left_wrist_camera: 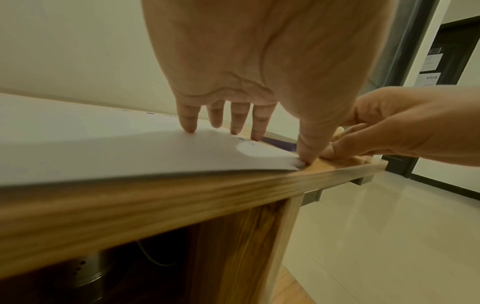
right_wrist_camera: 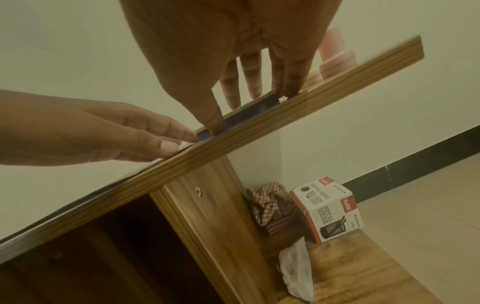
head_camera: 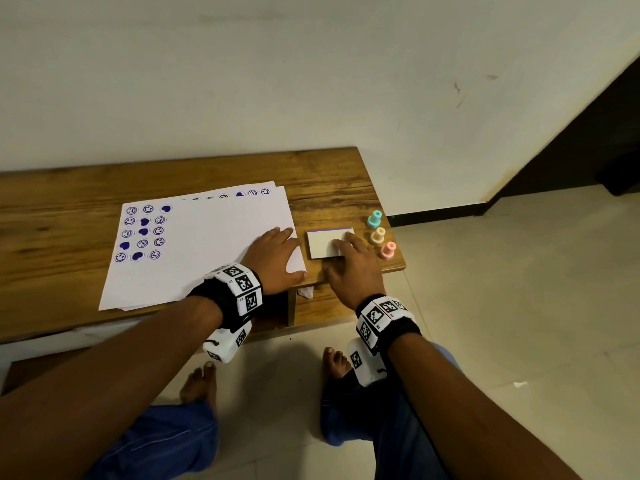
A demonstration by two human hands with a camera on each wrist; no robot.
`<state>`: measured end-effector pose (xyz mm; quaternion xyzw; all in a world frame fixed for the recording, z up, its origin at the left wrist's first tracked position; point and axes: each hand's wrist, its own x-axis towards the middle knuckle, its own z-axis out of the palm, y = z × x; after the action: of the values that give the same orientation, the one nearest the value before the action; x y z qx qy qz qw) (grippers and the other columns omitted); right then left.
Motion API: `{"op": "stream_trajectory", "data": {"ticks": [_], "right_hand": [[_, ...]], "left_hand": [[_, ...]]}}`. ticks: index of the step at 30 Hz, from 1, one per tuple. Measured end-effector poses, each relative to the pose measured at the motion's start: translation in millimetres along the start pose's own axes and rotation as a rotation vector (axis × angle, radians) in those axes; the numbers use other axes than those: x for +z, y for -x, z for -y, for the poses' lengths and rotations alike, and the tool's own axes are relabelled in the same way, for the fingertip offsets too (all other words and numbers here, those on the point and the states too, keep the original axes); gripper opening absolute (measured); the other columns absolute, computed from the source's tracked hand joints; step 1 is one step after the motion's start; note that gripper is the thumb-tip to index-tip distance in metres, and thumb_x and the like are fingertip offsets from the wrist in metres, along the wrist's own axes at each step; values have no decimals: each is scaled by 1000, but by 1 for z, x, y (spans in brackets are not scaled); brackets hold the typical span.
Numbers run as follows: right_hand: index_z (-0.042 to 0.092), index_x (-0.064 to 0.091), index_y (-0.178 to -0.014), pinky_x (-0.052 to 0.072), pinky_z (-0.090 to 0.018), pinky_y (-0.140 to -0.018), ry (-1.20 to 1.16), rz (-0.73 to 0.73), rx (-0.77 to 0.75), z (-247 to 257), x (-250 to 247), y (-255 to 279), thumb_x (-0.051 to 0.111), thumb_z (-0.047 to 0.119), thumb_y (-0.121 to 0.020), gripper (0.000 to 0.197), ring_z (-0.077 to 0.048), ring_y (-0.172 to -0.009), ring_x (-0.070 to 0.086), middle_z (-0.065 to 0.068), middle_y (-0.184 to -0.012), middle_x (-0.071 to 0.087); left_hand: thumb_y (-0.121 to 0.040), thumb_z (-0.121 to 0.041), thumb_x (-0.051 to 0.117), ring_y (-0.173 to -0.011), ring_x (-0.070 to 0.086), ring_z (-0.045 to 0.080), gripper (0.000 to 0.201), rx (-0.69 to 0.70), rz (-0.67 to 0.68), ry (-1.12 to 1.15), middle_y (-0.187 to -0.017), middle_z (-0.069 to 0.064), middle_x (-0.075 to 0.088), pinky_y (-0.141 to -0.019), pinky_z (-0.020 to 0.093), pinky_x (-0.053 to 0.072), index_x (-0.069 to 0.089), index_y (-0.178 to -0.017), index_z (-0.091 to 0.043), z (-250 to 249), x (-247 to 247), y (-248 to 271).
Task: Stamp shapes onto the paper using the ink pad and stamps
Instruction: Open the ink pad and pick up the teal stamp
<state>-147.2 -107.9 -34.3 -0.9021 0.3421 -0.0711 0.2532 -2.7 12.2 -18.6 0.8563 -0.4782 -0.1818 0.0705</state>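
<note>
Stamping part done: 15 purple prints fill the left of the top white paper sheet (head_camera: pixel 207 244); the rest is blank.

The left hand (head_camera: pixel 273 258) lies flat and relaxed on the sheet's right corner. The right hand (head_camera: pixel 353 261) rests straight fingers on the flat rectangular ink pad (head_camera: pixel 320 244), its white lid seemingly closed, just beside the paper on the grained wooden table (head_camera: pixel 329 174). 3 small knobbed plastic stamps, teal (head_camera: pixel 374 219), cream (head_camera: pixel 378 235) and pink (head_camera: pixel 388 250), stand untouched beyond it.
</note>
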Motion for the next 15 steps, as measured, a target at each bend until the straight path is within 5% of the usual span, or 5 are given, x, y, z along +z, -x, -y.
{"op": "stream_trajectory", "data": {"ticks": [10, 15], "right_hand": [[16, 56, -135, 32, -45, -115, -17, -20, 0, 0, 5, 1, 67, 30, -90, 48, -31, -141, 39, -11, -152, 45], [17, 62, -126, 51, -49, -99, -164, -179, 54, 9, -5, -9, 73, 43, -82, 53, -27, -123, 53, -9, -135, 57]], "left_hand": [[-82, -46, 66, -146, 18, 25, 76, -37, -42, 131, -159, 7, 22, -117, 38, 19, 38, -145, -16, -3, 5, 0], [-79, -55, 67, -148, 12, 23, 83, -55, -110, 140, -160, 4, 20, -118, 40, 15, 32, -147, -21, -4, 2, 7]]}}
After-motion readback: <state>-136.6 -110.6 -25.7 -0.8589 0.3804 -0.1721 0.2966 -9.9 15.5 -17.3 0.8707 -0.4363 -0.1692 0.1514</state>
